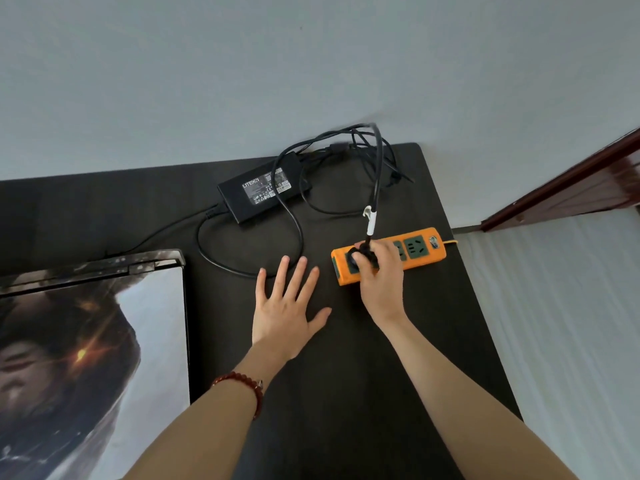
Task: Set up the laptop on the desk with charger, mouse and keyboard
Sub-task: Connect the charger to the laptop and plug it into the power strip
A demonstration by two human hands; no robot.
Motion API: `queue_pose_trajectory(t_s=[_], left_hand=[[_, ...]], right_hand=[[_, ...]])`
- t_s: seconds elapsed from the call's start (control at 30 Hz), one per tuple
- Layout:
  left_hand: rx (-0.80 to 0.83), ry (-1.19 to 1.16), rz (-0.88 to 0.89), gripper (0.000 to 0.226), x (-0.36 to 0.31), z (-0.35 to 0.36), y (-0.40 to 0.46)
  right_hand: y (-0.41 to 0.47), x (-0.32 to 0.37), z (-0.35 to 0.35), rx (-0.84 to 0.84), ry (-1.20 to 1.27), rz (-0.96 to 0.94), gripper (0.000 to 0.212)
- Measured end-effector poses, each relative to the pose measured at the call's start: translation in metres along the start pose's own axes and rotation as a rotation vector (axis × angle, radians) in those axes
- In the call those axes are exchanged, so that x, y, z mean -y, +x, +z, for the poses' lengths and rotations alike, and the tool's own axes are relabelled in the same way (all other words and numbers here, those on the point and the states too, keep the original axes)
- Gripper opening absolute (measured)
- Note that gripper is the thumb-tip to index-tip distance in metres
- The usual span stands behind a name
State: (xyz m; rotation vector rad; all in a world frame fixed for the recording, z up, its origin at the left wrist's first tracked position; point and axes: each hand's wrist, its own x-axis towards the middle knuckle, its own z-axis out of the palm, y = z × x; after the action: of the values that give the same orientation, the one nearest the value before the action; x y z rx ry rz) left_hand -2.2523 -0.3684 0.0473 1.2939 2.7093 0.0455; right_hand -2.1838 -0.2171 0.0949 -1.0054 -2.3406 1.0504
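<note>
Your right hand (pixel 377 278) has its fingers curled tight round the black plug (pixel 362 258), thumb and fingertips pinching it over the left-end socket of the orange power strip (pixel 420 249); whether the prongs are fully seated, can't tell, the hand hides them. Press straight down, not at an angle, and don't pull on the cord (pixel 375 181) that rises from the plug in a loop toward the back of the desk. Your left hand (pixel 289 306) is flat and spread, holding nothing, palm down on the black desk (pixel 346 393) just left of the strip and not touching it; better to slide it over and pin the strip's near end so the strip doesn't skate while you push. Charger brick (pixel 265 190) lies label up behind the hands, near the wall, with its cables in a loose tangle beside it; one thin lead runs left toward the laptop (pixel 93 341), which sits at the left edge, and where that lead ends is not visible. Keep the cord slack so the brick isn't dragged. Mouse and keyboard not in view, so that part looks not yet done.
</note>
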Motion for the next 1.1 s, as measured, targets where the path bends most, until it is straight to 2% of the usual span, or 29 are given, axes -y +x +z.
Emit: queue_pose_trajectory(t_s=[0.17, 0.43, 0.87, 1.0, 1.1], left_hand=[[-0.03, -0.002, -0.009, 0.07, 0.0, 0.004, 0.001], [-0.037, 0.027, -0.014, 0.07, 0.0, 0.006, 0.002], [-0.089, 0.003, -0.027, 0.07, 0.0, 0.01, 0.002], [-0.074, -0.03, -0.007, 0.066, -0.002, 0.008, 0.004], [-0.059, -0.084, 0.013, 0.058, 0.001, 0.0, -0.007]], right_hand=[[0.001, -0.009, -0.001, 0.029, -0.088, -0.06, 0.013], [-0.001, -0.007, 0.0, -0.005, 0.007, -0.016, 0.013], [-0.007, -0.015, 0.021, -0.125, -0.188, -0.102, 0.018], [-0.011, -0.018, 0.02, -0.08, -0.27, -0.096, 0.028], [-0.034, -0.016, 0.015, -0.038, -0.315, -0.063, 0.044]])
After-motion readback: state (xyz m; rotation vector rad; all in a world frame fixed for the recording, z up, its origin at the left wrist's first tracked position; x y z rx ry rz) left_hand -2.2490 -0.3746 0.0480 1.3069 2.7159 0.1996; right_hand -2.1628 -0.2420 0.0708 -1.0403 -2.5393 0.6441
